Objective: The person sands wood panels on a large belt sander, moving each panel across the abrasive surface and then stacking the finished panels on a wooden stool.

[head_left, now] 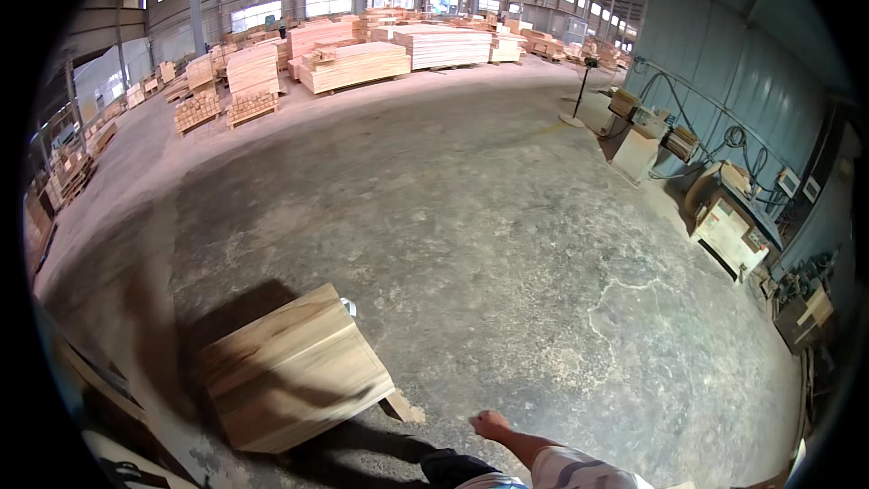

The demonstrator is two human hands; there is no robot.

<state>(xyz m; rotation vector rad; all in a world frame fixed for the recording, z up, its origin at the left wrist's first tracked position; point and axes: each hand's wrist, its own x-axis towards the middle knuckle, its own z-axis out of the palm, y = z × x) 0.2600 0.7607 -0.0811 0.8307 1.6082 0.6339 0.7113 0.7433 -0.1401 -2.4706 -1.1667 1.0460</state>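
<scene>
My right hand point(490, 425) is low in the picture, just right of my dark trouser leg point(453, 466). Its fingers look curled in, and nothing shows in them. The bare forearm runs back to a striped short sleeve point(579, 471). Left of this hand, and apart from it, lies a stack of smooth wooden boards point(303, 371), partly in shadow. A wood piece point(398, 406) sticks out under the stack's right corner. Something small and white point(349, 307) shows at its far edge. My left hand is out of the picture.
Grey concrete floor point(471, 235) stretches ahead. Large timber stacks point(353, 68) stand at the far side. Along the blue wall point(701, 63) on the right are a pale machine point(729, 235), hanging cables point(738, 138) and a stand on a round base point(572, 119).
</scene>
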